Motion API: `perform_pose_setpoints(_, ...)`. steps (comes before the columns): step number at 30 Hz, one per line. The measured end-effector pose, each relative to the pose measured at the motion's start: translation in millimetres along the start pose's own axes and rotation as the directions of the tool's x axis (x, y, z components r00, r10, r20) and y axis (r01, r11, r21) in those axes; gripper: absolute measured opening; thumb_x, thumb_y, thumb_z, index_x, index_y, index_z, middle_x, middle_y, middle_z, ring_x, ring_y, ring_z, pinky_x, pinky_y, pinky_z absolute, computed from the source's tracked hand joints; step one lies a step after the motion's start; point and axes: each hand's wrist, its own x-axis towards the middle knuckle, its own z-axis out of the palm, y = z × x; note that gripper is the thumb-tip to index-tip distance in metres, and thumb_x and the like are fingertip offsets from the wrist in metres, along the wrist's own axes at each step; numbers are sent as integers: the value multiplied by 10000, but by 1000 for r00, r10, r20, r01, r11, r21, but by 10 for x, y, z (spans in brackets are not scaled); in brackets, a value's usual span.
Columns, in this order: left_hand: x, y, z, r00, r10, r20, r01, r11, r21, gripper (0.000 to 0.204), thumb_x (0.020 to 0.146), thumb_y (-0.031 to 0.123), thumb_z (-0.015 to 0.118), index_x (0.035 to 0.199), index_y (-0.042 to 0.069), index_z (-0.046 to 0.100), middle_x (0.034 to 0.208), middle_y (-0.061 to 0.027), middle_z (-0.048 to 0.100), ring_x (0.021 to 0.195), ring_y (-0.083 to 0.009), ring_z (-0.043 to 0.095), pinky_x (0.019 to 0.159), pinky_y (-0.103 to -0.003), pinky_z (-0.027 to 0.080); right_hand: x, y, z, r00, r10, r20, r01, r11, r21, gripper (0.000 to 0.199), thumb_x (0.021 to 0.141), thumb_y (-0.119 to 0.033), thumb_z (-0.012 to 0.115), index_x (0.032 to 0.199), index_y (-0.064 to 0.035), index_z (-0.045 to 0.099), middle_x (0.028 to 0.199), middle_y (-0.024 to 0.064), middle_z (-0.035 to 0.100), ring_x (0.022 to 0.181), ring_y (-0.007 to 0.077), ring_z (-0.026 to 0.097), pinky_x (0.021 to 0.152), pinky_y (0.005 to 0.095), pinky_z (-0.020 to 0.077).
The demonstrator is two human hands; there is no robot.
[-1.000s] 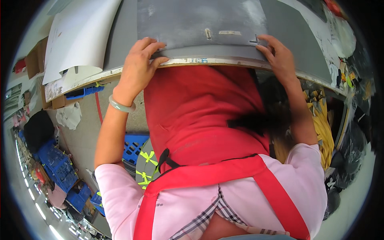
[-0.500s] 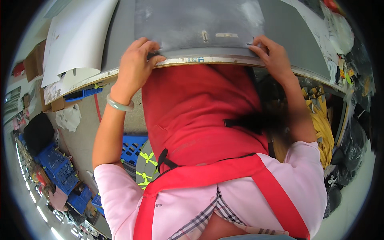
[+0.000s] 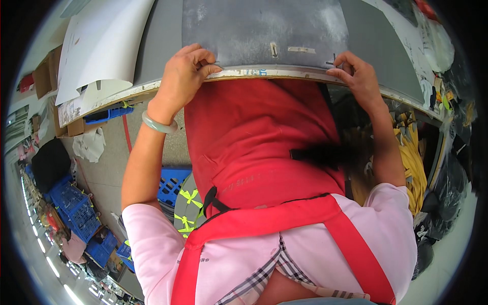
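Grey sheet [image 3: 264, 30] at table edge [image 3: 127, 94], left hand [image 3: 185, 71] and right hand [image 3: 358, 76] pinching its near corners

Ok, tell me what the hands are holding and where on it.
Both hands pinch the near edge of the dark grey sheet at the table edge: the left hand by its left corner, the right hand by its right corner.

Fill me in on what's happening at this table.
A person in a red apron stands against a grey table and pinches the near edge of a dark grey sheet with both hands. The left hand grips its left corner, the right hand its right corner, fingers curled over the table edge. White sheets lie on the table to the left. Blue crates sit on the floor below.
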Motion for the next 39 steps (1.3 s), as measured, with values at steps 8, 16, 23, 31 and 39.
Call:
perform_pose_setpoints(8, 5, -15, 10, 999, 38, -3, -38, 999, 24, 189, 766, 65, 756, 872, -27, 630, 813, -64, 574, 702, -174, 592, 650, -294, 488, -43, 8, 21, 999, -26, -35, 24, 999, -47, 262, 780, -252, 775, 844, -67, 600, 580, 15, 364, 548, 141, 370, 530, 313, 353)
perform_pose_setpoints(16, -24, 48, 27, 993, 110, -46, -103, 984, 142, 168, 780, 81, 748, 871, -10, 640, 821, -76, 578, 727, -205, 601, 653, -305, 499, -64, 57, 63, 995, -76, -66, 74, 997, -24, 189, 797, -151, 764, 831, -55, 606, 612, -13, 333, 581, 94, 323, 527, 271, 307)
perform_pose_setpoints(23, -70, 54, 49, 978, 185, -97, -165, 969, 185, 158, 784, 90, 742, 885, 5, 655, 835, -80, 598, 735, -231, 606, 657, -327, 502, -58, 114, 80, 992, -107, -70, 104, 993, -52, 238, 798, -234, 759, 823, -65, 592, 590, 26, 413, 549, 150, 389, 526, 306, 355)
perform_pose_setpoints(31, 5, 181, -47, 998, -8, 63, -4, 984, 181, 195, 812, 158, 723, 926, 12, 661, 866, -111, 616, 782, -272, 615, 675, -354, 501, -55, 85, 38, 995, -92, -36, 88, 991, -105, 257, 809, -283, 740, 854, -81, 586, 589, 62, 444, 554, 212, 445, 541, 347, 384)
perform_pose_setpoints(39, 866, 715, 676, 934, 312, -176, -282, 943, 175, 202, 904, 226, 569, 886, 53, 673, 877, -127, 644, 847, -338, 626, 736, -432, 511, -46, 39, 66, 1000, 5, -3, -5, 999, -54, 255, 810, -253, 740, 854, -59, 580, 606, 26, 415, 583, 153, 395, 548, 312, 353)
